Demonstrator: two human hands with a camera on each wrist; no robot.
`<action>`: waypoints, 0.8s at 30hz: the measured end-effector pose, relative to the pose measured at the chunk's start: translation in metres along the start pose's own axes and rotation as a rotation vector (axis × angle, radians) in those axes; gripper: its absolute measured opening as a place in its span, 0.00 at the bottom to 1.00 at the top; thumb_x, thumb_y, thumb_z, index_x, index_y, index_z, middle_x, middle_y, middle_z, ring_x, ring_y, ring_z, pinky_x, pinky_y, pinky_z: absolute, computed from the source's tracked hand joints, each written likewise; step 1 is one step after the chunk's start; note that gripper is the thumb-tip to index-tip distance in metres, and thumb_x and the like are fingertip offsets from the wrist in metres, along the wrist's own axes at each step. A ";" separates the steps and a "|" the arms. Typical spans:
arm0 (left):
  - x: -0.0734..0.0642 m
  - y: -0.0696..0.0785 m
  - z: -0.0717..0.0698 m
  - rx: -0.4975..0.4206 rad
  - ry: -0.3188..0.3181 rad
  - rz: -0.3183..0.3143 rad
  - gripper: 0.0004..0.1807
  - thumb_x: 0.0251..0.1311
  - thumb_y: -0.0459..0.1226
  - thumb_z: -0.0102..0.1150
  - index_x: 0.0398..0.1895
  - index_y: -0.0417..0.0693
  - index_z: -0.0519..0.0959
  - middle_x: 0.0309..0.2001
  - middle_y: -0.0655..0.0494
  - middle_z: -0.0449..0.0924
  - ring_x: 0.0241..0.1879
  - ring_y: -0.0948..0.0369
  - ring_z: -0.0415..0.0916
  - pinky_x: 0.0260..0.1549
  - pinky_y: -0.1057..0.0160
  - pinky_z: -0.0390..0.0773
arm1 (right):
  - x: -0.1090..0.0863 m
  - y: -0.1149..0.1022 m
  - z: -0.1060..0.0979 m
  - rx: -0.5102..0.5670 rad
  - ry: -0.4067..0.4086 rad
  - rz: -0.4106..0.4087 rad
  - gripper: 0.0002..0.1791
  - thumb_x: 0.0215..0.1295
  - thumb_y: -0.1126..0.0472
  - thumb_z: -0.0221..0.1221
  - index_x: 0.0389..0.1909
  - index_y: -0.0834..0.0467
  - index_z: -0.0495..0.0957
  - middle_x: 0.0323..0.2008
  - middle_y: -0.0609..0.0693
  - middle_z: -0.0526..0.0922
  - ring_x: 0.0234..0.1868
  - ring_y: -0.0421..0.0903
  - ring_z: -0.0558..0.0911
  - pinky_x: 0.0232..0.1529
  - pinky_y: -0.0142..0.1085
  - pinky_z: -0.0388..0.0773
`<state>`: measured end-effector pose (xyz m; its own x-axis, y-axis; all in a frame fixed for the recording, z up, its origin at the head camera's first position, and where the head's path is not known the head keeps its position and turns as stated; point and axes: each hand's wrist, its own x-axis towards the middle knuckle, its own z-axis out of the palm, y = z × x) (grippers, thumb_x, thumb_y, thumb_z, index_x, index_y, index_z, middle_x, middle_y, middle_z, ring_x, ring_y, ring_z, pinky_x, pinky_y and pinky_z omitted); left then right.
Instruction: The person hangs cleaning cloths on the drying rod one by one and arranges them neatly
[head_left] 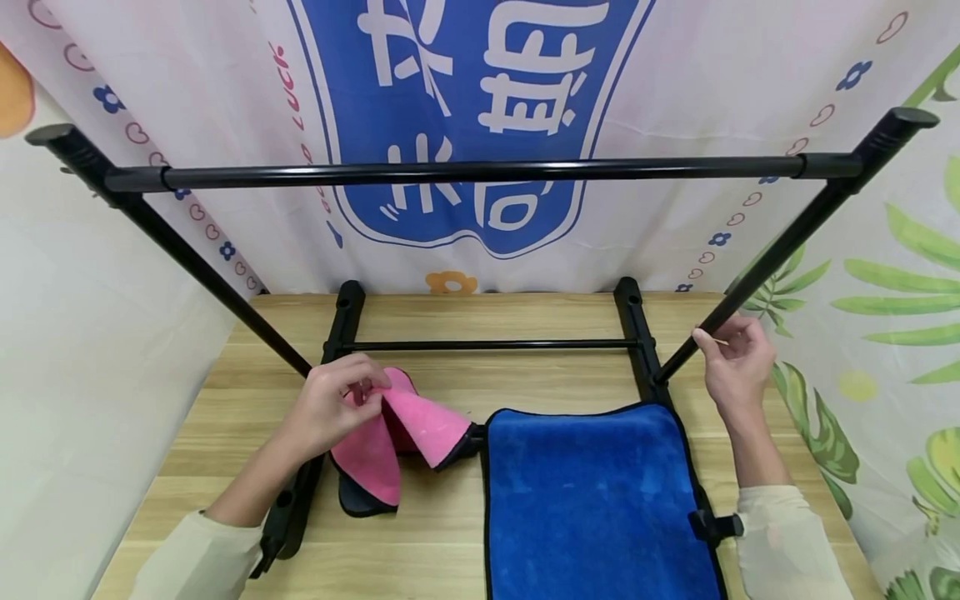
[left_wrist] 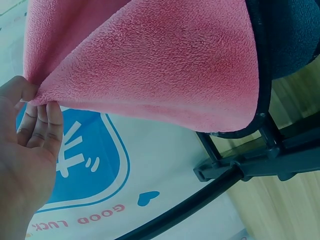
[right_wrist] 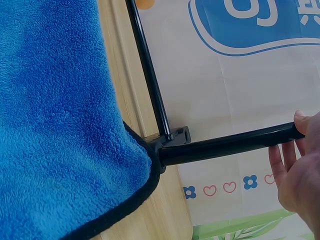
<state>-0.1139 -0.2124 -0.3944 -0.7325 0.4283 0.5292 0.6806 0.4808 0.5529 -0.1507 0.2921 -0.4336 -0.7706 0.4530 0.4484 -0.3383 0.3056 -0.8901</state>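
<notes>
My left hand (head_left: 330,408) pinches the middle of a pink plush towel (head_left: 429,421) between thumb and fingertips. The towel hangs in folds from that pinch; its black-edged corners fall low, with a dark blue underside (left_wrist: 295,37) showing in the left wrist view. My right hand (head_left: 738,371) holds the slanting right upright (head_left: 783,237) of a black rack, thumb on one side and fingers on the other, partly hidden behind the tube. A blue plush towel (head_left: 592,500) with black edging lies spread flat at the front right, beside the rack's right foot.
The rack's top bar (head_left: 480,172) spans above both hands, and a thin lower bar (head_left: 487,344) joins its feet. Small black clips (head_left: 716,527) sit by the blue towel's right edge. A printed curtain (head_left: 675,100) stands behind the wooden table (head_left: 465,317).
</notes>
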 end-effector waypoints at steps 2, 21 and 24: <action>0.000 0.000 0.000 -0.008 0.008 -0.010 0.23 0.38 0.11 0.65 0.29 0.46 0.83 0.33 0.58 0.82 0.27 0.66 0.74 0.25 0.70 0.77 | 0.000 0.000 0.000 0.000 -0.001 -0.002 0.14 0.61 0.81 0.65 0.39 0.79 0.69 0.32 0.39 0.80 0.33 0.33 0.83 0.37 0.22 0.80; 0.011 0.009 -0.006 -0.041 0.080 0.022 0.23 0.40 0.10 0.64 0.30 0.46 0.86 0.34 0.55 0.82 0.27 0.63 0.73 0.25 0.72 0.74 | 0.000 0.000 0.001 0.019 0.004 -0.009 0.14 0.60 0.82 0.64 0.39 0.81 0.67 0.32 0.41 0.79 0.33 0.34 0.83 0.37 0.22 0.80; 0.012 0.011 -0.007 -0.040 0.091 0.030 0.24 0.40 0.10 0.64 0.30 0.46 0.86 0.34 0.55 0.82 0.27 0.63 0.73 0.25 0.71 0.74 | 0.000 0.000 0.001 0.022 0.005 -0.006 0.14 0.60 0.82 0.64 0.39 0.81 0.67 0.32 0.41 0.80 0.33 0.34 0.83 0.37 0.22 0.80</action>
<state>-0.1154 -0.2077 -0.3771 -0.7081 0.3697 0.6016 0.7039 0.4367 0.5602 -0.1512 0.2910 -0.4339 -0.7656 0.4558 0.4540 -0.3544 0.2902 -0.8889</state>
